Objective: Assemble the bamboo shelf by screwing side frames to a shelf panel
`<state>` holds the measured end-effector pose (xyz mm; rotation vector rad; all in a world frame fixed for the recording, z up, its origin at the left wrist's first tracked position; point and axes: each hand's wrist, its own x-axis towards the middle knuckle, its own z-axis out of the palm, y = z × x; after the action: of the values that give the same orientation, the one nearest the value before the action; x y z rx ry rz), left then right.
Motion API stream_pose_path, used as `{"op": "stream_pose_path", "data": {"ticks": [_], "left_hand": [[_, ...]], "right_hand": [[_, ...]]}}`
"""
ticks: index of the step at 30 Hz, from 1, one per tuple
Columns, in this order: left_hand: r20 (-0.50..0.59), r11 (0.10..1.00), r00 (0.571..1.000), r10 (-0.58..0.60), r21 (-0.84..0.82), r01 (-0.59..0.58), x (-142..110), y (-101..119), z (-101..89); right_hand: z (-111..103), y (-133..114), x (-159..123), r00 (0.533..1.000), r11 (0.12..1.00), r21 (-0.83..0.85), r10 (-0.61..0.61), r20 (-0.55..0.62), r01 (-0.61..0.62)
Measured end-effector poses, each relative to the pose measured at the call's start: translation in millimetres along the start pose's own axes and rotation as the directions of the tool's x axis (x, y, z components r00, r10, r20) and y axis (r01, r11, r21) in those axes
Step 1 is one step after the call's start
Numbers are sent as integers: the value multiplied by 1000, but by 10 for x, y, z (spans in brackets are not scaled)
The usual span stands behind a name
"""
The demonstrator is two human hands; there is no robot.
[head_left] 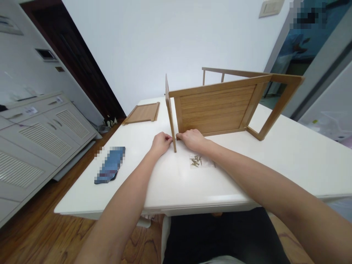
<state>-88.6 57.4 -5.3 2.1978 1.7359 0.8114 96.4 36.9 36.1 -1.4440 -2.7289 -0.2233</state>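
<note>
A brown wooden side frame (pixel 171 121) stands upright on the table, seen almost edge-on. To its right stands a wooden panel (pixel 217 110), joined at its far end to another frame (pixel 280 106). My left hand (pixel 161 143) is at the outer side of the side frame, low down, its fingers pinched together; what is between them is too small to make out. My right hand (pixel 192 140) closes on the panel's lower left corner, beside the side frame. Just in front of that hand, several brass-coloured screws (pixel 195 160) lie on a clear plastic bag (pixel 207 162).
The white table (pixel 165 187) stands against a wall. Farther back on it lies a flat wooden panel (pixel 143 113). A blurred-out blue phone-like object (pixel 111 165) rests near the left edge. White cabinets (pixel 41 143) line the left side beyond the floor.
</note>
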Motion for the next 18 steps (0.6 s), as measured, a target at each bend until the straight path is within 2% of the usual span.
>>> {"op": "stream_pose_path", "data": {"ticks": [5, 11, 14, 18], "left_hand": [[-33, 989, 999, -35, -142, 30, 3, 12, 20], [-12, 965, 997, -71, -254, 66, 11, -24, -9], [-24, 981, 996, -91, -172, 85, 16, -26, -32], [27, 999, 999, -40, -5, 41, 13, 19, -39]], "right_hand": [[-5, -25, 9, 1000, 1000, -16, 9, 19, -9], [-17, -31, -1, 1000, 1000, -30, 11, 25, -11], [-36, -25, -10, 999, 999, -30, 24, 37, -23], [-51, -26, -15, 998, 999, -24, 45, 53, -44]]}}
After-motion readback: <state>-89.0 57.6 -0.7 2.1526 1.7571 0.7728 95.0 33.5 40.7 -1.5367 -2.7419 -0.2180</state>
